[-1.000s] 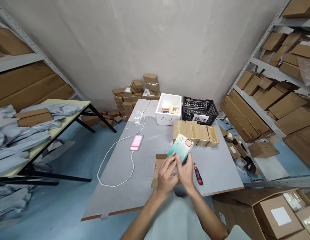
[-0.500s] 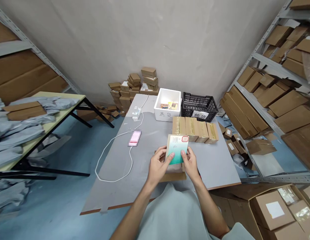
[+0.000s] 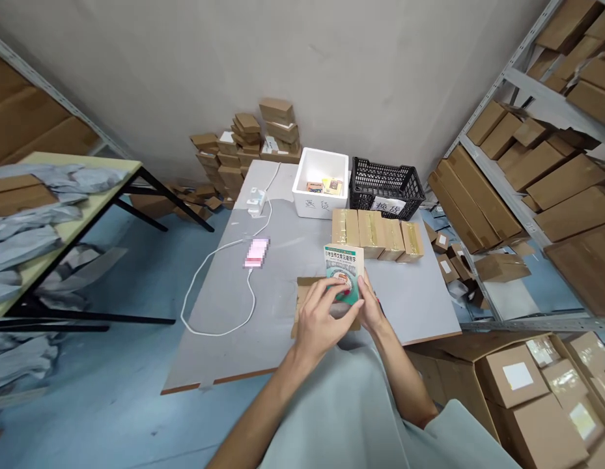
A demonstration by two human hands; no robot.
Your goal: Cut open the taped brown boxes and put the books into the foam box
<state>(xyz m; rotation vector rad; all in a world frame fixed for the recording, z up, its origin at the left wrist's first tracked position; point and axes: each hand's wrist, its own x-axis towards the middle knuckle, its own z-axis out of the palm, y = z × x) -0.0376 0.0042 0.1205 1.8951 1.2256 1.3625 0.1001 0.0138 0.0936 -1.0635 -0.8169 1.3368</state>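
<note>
A small green and white book (image 3: 344,258) with Chinese print and a round picture on its cover is held upright in front of me. My right hand (image 3: 371,311) grips it along its right edge. Over the lower cover lies my left hand (image 3: 322,320), fingers spread and touching the front, thumb near the bottom corner. Beneath the hands is an open cardboard box (image 3: 302,292) on the grey table (image 3: 275,296), mostly hidden. Just beyond the book stands a row of several taped cardboard boxes (image 3: 372,233).
At the table's back are a white foam box (image 3: 320,207) with small packs inside and a black plastic crate (image 3: 386,184). To the left lie a phone (image 3: 256,253), blurred out, and a white cable (image 3: 185,306). Shelves of cartons (image 3: 551,189) rise on the right.
The book has been turned, now showing its picture cover instead of the plain printed side. My left hand has shifted from its left edge onto its front. The view has tilted slightly.
</note>
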